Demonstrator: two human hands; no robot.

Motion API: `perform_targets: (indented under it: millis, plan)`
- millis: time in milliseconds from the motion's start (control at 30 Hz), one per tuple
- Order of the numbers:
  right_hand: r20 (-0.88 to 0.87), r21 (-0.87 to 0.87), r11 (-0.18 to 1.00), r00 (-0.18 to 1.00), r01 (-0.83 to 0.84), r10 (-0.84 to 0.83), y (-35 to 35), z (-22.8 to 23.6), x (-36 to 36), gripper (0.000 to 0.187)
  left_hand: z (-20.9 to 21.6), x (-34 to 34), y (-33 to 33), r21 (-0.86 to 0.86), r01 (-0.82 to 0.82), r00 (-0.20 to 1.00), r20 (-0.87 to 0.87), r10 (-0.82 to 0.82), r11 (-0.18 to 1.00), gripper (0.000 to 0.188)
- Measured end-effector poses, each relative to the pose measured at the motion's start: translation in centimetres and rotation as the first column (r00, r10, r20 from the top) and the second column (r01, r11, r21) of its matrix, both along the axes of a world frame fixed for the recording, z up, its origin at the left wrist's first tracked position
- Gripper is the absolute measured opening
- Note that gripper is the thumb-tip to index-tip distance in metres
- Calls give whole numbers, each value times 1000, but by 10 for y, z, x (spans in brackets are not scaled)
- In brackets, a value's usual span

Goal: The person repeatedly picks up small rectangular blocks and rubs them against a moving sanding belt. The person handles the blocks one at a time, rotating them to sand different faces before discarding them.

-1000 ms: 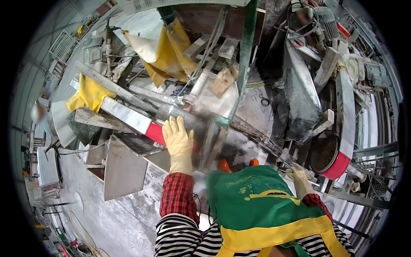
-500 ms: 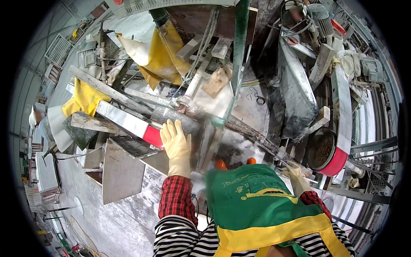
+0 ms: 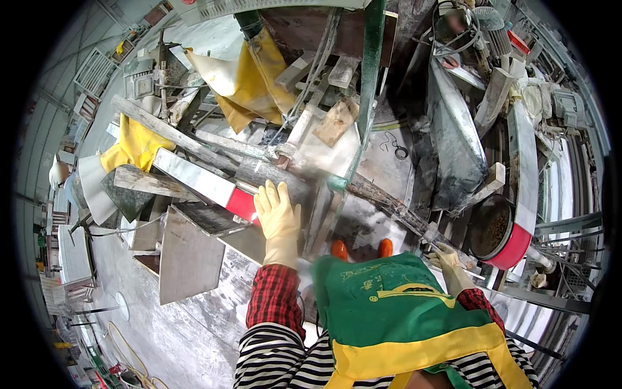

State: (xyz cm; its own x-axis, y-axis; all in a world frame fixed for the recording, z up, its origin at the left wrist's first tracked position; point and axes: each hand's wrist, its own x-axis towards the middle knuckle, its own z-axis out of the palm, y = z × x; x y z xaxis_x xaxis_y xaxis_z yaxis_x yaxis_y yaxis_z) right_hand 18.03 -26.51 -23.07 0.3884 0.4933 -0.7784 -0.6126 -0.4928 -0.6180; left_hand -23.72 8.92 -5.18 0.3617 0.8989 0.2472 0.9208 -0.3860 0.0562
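Near the hands (image 3: 278, 223) (image 3: 448, 264), a red-ended bar (image 3: 201, 181), green post (image 3: 368, 91), round pan (image 3: 490, 228).

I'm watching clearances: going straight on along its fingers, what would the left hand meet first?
The left hand would probably meet the grey cylinder just ahead of it, though depth is unclear and it might pass above.

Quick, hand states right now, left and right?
Left hand: open, fingers extended beside the red band, nothing visible in its grasp.
Right hand: near the grimy bar; open or closed cannot be told.
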Motion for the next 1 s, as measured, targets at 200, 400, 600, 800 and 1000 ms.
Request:
perform_targets:
  millis: [200, 400, 600, 800, 1000]
  plan:
    - [53, 20, 994, 993, -105, 103, -3, -9, 0, 51, -4, 1, -2, -9, 8, 1000, -23, -8, 1000, 77]
    - [56, -11, 998, 997, -60, 60, -3, 0, -2, 54, -5, 3, -7, -21, 21, 1000, -15, -21, 1000, 77]
    - [69, -44, 997, 995, -68, 71, -1, 1, -1, 55, -7, 5, -10, -27, 29, 1000, -8, -29, 999, 75]
    - [95, -55, 995, 991, -86, 91, 5, 10, -4, 52, 22, 19, -7, -144, -25, 987, 151, 47, 989, 68]
    - [82, 22, 996, 993, -92, 90, -5, 2, 21, 54, 38, -20, 61, 185, -445, 836, 437, 332, 876, 85]
